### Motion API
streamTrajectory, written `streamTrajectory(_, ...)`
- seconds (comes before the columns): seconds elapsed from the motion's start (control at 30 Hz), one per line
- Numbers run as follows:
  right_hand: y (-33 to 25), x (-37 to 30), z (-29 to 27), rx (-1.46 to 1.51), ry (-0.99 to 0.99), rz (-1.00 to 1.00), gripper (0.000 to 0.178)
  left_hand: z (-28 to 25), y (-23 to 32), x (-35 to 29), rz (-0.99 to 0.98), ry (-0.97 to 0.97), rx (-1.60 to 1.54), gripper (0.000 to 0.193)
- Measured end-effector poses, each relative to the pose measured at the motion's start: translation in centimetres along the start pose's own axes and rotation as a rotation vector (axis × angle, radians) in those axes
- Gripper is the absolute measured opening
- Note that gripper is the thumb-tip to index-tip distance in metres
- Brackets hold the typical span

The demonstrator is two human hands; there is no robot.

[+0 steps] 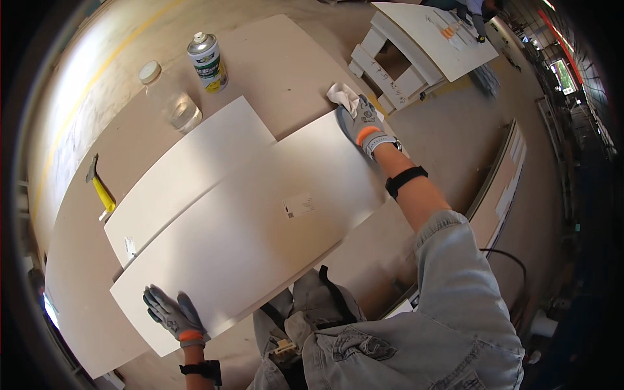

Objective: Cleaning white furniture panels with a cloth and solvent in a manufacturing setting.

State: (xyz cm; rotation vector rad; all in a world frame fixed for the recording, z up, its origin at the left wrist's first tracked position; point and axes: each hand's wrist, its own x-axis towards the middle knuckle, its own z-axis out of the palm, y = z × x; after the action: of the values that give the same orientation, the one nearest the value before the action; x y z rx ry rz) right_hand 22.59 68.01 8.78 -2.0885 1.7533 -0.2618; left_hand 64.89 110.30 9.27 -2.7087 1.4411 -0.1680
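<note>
A long white panel (234, 240) with a small paper label (298, 205) lies across the table in front of me. My left hand (172, 313), in a grey glove with an orange cuff, rests flat on the panel's near left end, fingers stretched out. At the far right end, my right hand (364, 125), gloved alike, grips a crumpled white cloth (342, 96) against the panel's edge. Part of the cloth is hidden under the fingers. Behind the long panel is a second white panel (195, 156), partly alongside it.
The brown table board (279, 65) bears a spray can (208, 63), a clear bottle (174, 104) with some liquid and a yellow-handled hammer (99, 185). Another table (432, 45) stands at the far right, with a person (473, 12) beside it. Stacked boards (500, 175) sit to my right.
</note>
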Motion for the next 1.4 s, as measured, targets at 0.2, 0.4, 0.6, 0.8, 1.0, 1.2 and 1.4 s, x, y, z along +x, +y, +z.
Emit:
streamTrajectory(0.2,-3.7,-2.8,-1.1,-0.170,0.035,-0.149,0.067,0.6,0.0,0.8,-0.019,0.014,0.044,0.069)
streamTrajectory(0.4,-6.0,-1.1,-1.8,-0.342,0.030,-0.276,0.046,1.0,-1.2,-0.3,0.021,0.099,0.062,0.067)
streamTrajectory(0.6,-5.9,-4.1,-0.4,0.014,-0.014,-0.322,0.045,-3.8,1.1,-0.3,0.002,-0.116,0.048,0.077)
streamTrajectory(0.8,-4.2,-0.5,0.1,-0.229,0.156,-0.137,0.044,-2.7,0.9,0.3,-0.007,-0.086,-0.024,0.080)
streamTrajectory(1.0,1.4,4.9,-1.1,0.409,0.138,0.169,0.040,0.9,-0.7,0.1,-0.011,0.066,0.069,0.070)
streamTrajectory(1.2,3.0,-1.7,-11.7,1.629,0.487,0.229,0.048,0.6,-0.8,-0.1,-0.050,-0.004,0.097,0.072)
streamTrajectory(1.4,7.2,-6.6,-5.6,0.496,0.448,0.047,0.028,0.2,0.0,0.3,-0.035,-0.037,0.085,0.067)
